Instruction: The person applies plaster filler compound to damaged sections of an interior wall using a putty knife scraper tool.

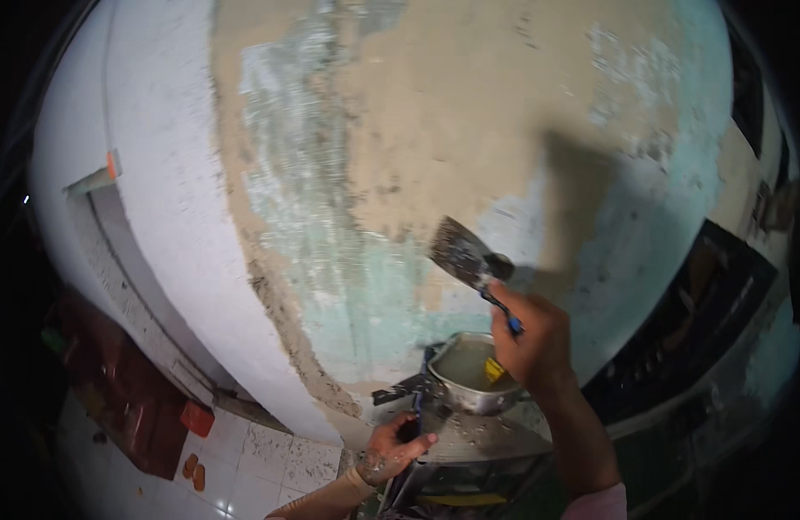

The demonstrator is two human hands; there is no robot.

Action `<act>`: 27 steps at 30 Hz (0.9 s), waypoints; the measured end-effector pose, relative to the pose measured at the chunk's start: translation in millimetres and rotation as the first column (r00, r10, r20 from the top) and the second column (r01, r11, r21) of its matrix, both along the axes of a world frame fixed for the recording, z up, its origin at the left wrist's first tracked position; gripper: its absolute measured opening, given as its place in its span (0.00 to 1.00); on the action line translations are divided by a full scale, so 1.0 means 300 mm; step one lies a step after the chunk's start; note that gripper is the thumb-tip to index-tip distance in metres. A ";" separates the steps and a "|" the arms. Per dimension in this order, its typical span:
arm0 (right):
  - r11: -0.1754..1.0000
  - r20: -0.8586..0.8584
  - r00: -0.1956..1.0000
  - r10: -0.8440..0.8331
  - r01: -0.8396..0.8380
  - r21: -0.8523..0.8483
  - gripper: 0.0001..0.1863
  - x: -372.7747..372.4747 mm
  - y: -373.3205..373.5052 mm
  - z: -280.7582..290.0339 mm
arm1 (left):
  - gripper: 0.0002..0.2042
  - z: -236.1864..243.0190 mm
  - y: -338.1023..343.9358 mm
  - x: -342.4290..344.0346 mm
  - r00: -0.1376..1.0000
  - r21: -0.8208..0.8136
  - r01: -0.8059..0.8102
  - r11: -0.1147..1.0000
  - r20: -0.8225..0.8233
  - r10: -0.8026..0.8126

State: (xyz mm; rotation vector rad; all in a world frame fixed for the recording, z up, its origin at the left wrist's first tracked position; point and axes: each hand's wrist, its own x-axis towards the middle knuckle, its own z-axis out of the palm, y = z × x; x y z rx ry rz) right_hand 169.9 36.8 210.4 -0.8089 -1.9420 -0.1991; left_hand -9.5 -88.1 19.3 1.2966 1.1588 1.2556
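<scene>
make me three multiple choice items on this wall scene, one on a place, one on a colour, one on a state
1. Where is the metal pot?
A. Hung on a hook on the wall
B. Below the right hand, on a ledge at the wall's foot
C. On the white floor tiles

2. What colour is the old paint under the tan plaster?
A. Pale green
B. Red
C. Black

3. What is the right hand doing?
A. Hanging open
B. Resting flat on the wall
C. Gripping a putty knife, blade up against the wall

Answers: 1 B, the pot sits just under that hand; 2 A, green patches show through; 3 C, the fingers wrap the handle.
</scene>
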 end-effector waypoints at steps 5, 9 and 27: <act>0.993 -0.050 0.992 0.116 -0.116 0.011 0.18 0.014 -0.001 -0.018 | 0.21 0.019 -0.009 -0.003 0.993 0.012 -0.041 0.999 0.109 0.039; 0.997 -0.106 0.992 0.071 -0.075 -0.034 0.18 -0.022 0.023 0.003 | 0.14 0.031 -0.008 0.016 0.993 -0.098 -0.006 0.995 0.118 0.018; 0.995 -0.099 0.995 -0.008 -0.002 -0.102 0.17 -0.011 -0.024 -0.010 | 0.19 0.002 -0.005 0.010 0.990 -0.011 -0.122 0.992 0.073 0.123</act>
